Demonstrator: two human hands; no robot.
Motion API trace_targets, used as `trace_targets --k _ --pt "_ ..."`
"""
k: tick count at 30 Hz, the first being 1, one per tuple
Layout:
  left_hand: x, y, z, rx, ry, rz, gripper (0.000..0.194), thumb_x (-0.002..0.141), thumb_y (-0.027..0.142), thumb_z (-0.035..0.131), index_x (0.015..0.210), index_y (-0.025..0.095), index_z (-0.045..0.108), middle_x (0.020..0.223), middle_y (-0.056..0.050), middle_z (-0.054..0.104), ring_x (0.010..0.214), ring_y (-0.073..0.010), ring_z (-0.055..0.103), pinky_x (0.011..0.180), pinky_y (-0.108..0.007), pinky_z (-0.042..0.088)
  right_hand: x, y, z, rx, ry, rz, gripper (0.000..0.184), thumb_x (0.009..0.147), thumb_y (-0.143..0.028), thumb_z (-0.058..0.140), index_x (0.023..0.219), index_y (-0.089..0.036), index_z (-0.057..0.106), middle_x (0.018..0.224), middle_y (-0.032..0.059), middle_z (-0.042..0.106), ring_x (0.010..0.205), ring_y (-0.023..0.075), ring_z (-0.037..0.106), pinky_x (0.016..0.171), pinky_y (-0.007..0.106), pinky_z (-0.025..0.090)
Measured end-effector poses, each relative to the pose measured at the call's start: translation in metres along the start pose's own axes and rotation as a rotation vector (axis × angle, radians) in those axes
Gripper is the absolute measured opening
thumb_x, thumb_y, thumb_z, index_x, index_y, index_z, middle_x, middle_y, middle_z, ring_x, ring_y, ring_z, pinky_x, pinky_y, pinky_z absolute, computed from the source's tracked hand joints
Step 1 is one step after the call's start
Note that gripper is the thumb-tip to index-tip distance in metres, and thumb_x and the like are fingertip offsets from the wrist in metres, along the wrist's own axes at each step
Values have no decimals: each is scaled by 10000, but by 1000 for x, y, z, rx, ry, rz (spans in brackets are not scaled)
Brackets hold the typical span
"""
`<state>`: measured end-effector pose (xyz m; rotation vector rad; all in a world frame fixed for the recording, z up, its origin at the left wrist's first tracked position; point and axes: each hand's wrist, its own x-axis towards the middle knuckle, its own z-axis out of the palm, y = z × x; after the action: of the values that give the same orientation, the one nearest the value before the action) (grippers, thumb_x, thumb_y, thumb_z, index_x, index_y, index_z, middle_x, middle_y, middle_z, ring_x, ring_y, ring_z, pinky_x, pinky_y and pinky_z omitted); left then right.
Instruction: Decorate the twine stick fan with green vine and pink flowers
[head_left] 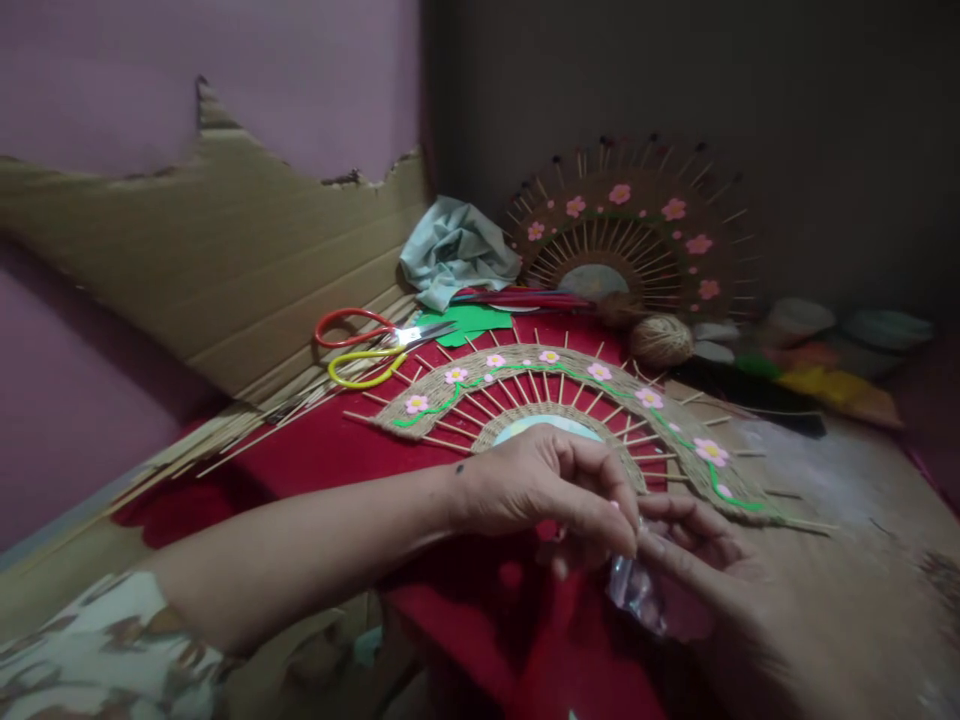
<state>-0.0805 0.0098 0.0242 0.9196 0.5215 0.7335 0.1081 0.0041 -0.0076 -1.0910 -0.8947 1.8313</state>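
The left hand [551, 490] pinches a clear plastic packet [636, 592], the right hand [701, 560] beside it with unclear grip, before a stick fan [574, 366] whose flowers [599, 372] and vine [742, 504] look finished but whose stick tips [351, 414] are bare, unlike the dark-tipped fan [645, 190] behind.

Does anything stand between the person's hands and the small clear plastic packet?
Nothing visible does: the packet is right by the fingertips where the left hand and right hand meet. The woven fan lies beyond them, not in between. The exact grip is hidden.
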Motion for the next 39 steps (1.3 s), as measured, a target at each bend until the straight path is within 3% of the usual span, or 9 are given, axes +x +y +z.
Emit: trace_targets --k 3,10,14,19,23,26,30,33,39 --pt "-2 2 2 -17 19 31 146 632 42 728 714 111 629 598 9 666 450 -74 611 398 -120 435 0 0 -1 -16 15 4 353 567 -263 843 851 -208 641 639 -5 656 441 108 560 438 222 457" --pt "0 0 -3 143 -85 151 216 880 238 542 967 130 707 684 -50 677 541 -98 639 489 -176 492 1 -1 -2 -47 -11 -13 340 587 -284 831 858 -200 643 697 32 690 568 179 638 511 265 488" --pt "0 0 -2 135 -143 167 214 861 226 567 994 124 700 730 -56 684 686 -147 681 612 -234 539 1 0 -1 -27 -15 -21 354 563 -293 840 843 -195 647 703 45 694 597 209 658 501 276 489" --pt "-9 1 7 9 -127 94 159 799 202 630 921 111 676 727 -61 698 641 -169 686 560 -261 549 -1 -2 1 -45 9 -23 394 511 -295 867 819 -199 641 659 22 676 495 160 620 424 231 453" --pt "-32 7 13 89 109 110 63 701 105 695 760 117 678 636 -21 667 527 -116 640 510 -209 523 0 -2 -1 -75 31 -23 394 529 -300 861 841 -200 644 645 10 654 470 146 603 407 227 457" --pt "-59 14 7 337 378 266 61 653 113 750 680 135 700 609 -9 644 512 -100 604 478 -189 484 2 -1 -4 -112 26 -25 394 526 -304 861 839 -206 644 620 1 638 427 139 573 364 226 439" --pt "-102 24 -13 658 761 419 56 760 170 673 778 176 726 660 -8 661 592 -118 611 577 -227 503 3 0 -6 -89 -2 15 401 549 -320 848 864 -219 620 576 -15 608 409 148 562 355 237 434" --pt "-129 27 -29 873 1006 349 105 787 223 655 863 189 719 721 -15 684 682 -132 622 662 -238 497 2 -1 -7 -87 -12 12 400 562 -332 842 872 -220 615 573 -14 606 400 144 549 352 240 430" --pt "-148 25 -44 965 1173 281 119 704 266 705 782 181 676 729 5 646 650 -113 572 607 -214 447 3 -1 -8 -116 2 19 391 523 -289 856 843 -228 641 610 -4 623 423 146 560 371 251 455"
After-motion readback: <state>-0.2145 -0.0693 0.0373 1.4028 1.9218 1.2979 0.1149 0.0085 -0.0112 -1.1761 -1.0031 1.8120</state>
